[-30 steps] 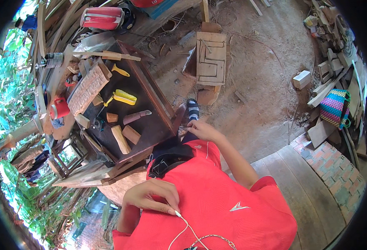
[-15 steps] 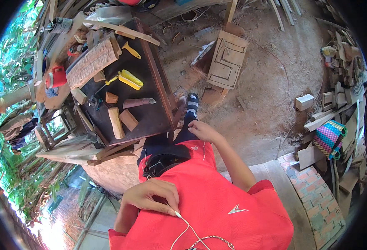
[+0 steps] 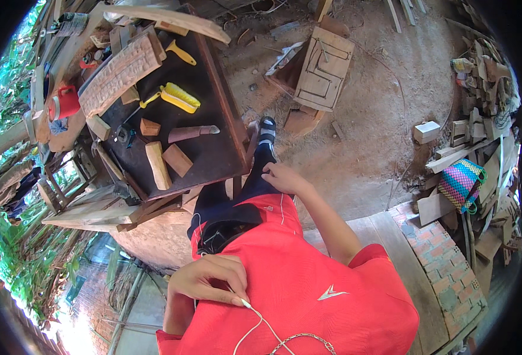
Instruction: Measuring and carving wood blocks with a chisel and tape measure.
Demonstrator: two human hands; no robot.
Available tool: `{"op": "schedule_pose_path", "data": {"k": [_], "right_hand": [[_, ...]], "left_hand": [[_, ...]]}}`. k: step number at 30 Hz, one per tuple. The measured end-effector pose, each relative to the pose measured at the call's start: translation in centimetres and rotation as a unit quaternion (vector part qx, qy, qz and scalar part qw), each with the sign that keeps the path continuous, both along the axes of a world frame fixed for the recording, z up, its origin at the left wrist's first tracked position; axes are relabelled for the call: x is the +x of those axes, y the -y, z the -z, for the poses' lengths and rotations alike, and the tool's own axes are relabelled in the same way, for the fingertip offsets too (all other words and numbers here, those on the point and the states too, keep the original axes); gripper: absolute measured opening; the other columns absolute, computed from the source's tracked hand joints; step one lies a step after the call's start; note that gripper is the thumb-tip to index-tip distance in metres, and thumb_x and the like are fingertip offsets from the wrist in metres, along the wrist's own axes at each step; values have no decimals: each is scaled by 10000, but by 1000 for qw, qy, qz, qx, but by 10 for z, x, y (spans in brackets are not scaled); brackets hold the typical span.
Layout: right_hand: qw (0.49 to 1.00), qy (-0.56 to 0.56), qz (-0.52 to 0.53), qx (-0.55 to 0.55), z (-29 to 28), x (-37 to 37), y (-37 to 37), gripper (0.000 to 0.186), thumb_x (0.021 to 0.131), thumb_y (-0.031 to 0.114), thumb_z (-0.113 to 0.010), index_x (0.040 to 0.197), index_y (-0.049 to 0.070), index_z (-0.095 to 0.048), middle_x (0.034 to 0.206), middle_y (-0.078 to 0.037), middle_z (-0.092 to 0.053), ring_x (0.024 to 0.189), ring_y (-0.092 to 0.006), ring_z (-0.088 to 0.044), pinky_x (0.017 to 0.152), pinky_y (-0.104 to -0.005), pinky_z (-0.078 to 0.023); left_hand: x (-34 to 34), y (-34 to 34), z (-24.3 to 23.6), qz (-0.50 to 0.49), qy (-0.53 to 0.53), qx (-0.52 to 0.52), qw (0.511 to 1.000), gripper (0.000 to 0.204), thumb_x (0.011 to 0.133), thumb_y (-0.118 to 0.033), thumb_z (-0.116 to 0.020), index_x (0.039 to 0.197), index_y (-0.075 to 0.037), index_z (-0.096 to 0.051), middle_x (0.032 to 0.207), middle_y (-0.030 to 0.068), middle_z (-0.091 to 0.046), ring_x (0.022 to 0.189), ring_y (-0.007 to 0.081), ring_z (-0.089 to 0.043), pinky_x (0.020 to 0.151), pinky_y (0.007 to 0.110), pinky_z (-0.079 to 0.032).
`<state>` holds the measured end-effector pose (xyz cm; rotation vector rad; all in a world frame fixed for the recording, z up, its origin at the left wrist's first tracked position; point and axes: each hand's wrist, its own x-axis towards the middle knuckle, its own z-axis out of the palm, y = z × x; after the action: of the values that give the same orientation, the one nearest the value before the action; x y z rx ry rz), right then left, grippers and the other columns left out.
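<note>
My left hand (image 3: 210, 281) is closed in a pinch in front of my red shirt. Between its thumb and finger is the white connector of a thin earphone cord (image 3: 254, 313). My right hand (image 3: 284, 177) hovers at my right thigh, fingers loosely bent and apart, with nothing visible in it. A second stretch of white cord (image 3: 283, 208) runs down the shirt hem below it. Ahead stands a dark table (image 3: 213, 163) bearing a yellow brush (image 3: 180, 97), a yellow-handled scraper (image 3: 181, 53), a brownish tapered piece (image 3: 193, 134) and wood blocks (image 3: 158, 165).
A rough wooden plank (image 3: 121, 74) lies across the table's left side, near a red container (image 3: 65, 102). On the dirt floor, a board with dark grooves (image 3: 324, 70) leans over a box. Scrap wood and a woven basket (image 3: 462, 184) line the right.
The view has shifted slightly, so the table and tools sit a little lower and further left. Both hands keep nearly the same pose, the left still pinching the cord.
</note>
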<state>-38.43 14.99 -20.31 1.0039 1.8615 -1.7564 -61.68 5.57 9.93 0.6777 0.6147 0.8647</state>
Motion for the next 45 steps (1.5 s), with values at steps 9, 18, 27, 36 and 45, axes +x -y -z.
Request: {"op": "schedule_pose_path", "data": {"k": [9,18,27,36,45], "right_hand": [[986,91,-88,110,-7,-33,53,441,982,391,-605,1224,22,-602,1145,-253,-678,1088,-435,-651,935,-516,-519],[929,232,-117,265,-48,-104,135,458,953,430,-652,1159,24,-598,1101,-254,-687,1017,-444,-686,858,-539,-566],[962,128,-64,233,-62,-77,179,295,957,341,-652,963,46,-654,877,-220,-710,868,-421,-696,750,-519,-534],[974,142,-88,150,-105,-73,195,278,939,317,-662,948,40,-662,857,-211,-690,823,-386,-680,717,-479,-512],[961,117,-218,123,-112,-47,101,283,925,315,-632,928,36,-681,915,-237,-708,869,-446,-680,743,-528,-523]], "left_hand": [[-55,75,5,-39,15,66,997,104,880,-52,-789,976,-15,-770,917,78,-708,887,227,-661,785,340,-468],[-148,202,29,-85,-36,142,986,149,865,-89,-805,1003,-44,-774,987,73,-716,952,225,-656,837,341,-477],[-241,420,167,-273,-405,-365,793,326,1044,-285,-543,1155,-2,-659,1057,85,-710,973,181,-670,829,330,-541],[-130,419,263,-94,-477,-417,768,639,994,-559,-596,863,60,-689,753,181,-671,757,265,-690,686,397,-536],[-64,353,169,-249,-268,-396,842,455,1033,-414,-622,1031,27,-735,843,-1,-683,753,104,-574,679,337,-484]]}}
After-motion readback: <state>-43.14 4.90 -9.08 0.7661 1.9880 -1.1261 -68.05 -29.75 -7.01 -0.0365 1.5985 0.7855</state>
